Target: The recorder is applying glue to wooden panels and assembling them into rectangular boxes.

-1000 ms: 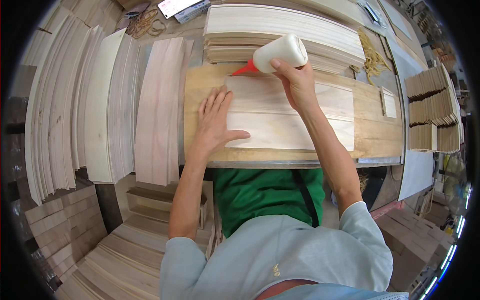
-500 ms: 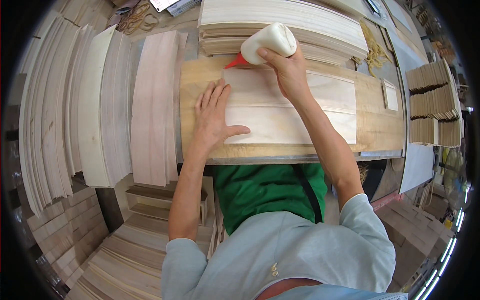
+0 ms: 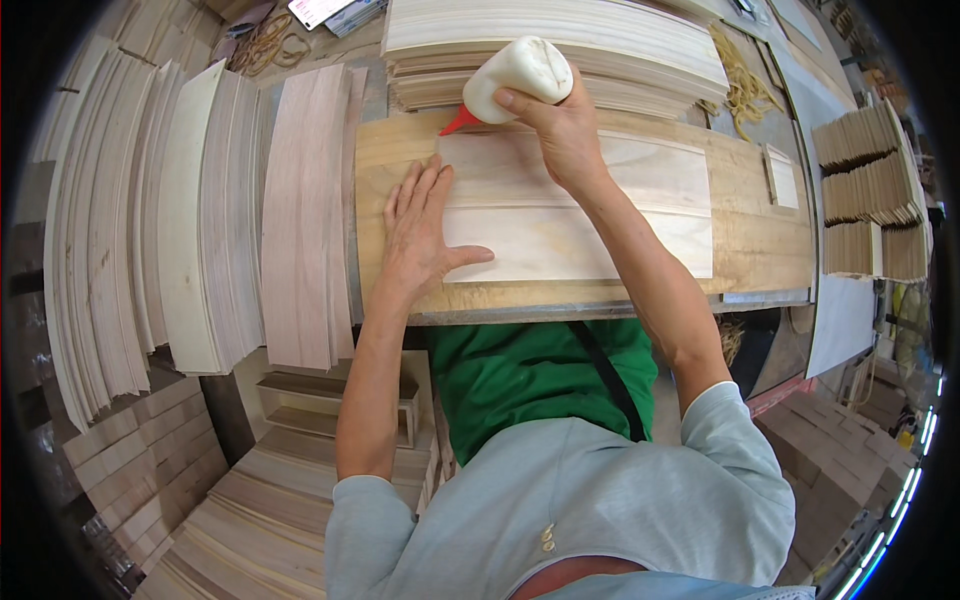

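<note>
My right hand (image 3: 562, 125) grips a white squeeze bottle (image 3: 515, 80), tilted so that its red nozzle (image 3: 459, 121) points down and left. The nozzle's tip is close to the far left corner of a pale grooved wooden panel (image 3: 560, 235); whether it touches the wood I cannot tell. At the panel's left end my left hand (image 3: 425, 225) lies with fingers spread and thumb stretched out over the wood. Beneath the panel is a larger yellowish board (image 3: 755, 240) on the workbench.
Several stacked planks (image 3: 560, 35) lie along the bench's far side. More boards (image 3: 310, 210) stand in piles to the left. A small wood piece (image 3: 780, 177) rests at the board's right end, near yellow twine (image 3: 742, 85). Bundled thin wood pieces (image 3: 862, 190) are at far right.
The bottle and my right hand have shifted slightly left, the nozzle moving toward the panel's far left corner. My left hand stays on the panel's left end.
</note>
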Available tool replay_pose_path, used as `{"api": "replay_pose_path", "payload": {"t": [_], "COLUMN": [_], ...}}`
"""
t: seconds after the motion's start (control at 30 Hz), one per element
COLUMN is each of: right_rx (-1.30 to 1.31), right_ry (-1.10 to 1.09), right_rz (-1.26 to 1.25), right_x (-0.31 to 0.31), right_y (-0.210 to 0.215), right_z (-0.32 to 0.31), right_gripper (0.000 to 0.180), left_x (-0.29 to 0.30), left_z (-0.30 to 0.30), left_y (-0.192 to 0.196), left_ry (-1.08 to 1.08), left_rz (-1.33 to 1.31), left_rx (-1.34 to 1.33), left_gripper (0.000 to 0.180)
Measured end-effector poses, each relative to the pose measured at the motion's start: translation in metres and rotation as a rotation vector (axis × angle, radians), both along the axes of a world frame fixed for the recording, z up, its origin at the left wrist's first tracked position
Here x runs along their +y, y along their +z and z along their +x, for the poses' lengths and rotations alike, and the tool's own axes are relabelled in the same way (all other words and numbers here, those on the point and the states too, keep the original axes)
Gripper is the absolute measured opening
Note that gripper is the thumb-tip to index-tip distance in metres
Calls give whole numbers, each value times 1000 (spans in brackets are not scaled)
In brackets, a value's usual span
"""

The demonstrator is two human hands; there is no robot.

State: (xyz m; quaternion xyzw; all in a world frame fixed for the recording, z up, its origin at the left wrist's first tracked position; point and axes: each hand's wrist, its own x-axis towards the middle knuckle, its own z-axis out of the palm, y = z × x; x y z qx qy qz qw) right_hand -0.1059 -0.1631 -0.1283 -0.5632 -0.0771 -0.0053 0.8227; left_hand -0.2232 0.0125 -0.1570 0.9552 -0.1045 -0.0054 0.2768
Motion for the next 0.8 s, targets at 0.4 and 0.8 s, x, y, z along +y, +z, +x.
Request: {"api": "replay_pose_path", "payload": {"t": [0.4,0.8], "right_rx": [-10,-55], "right_ry": [-55,-195], "right_rz": [-38,-189], "right_x": [-39,-149], "right_y": [1,10], "right_z": [3,-8], "right_gripper": [53,50], "left_x": [-2,-5], "left_z": [2,2], "left_y": [-2,-1], "left_ry": [0,-25], "left_rz": [31,63], "left_rx": [-35,-15], "left_gripper": [106,105]}}
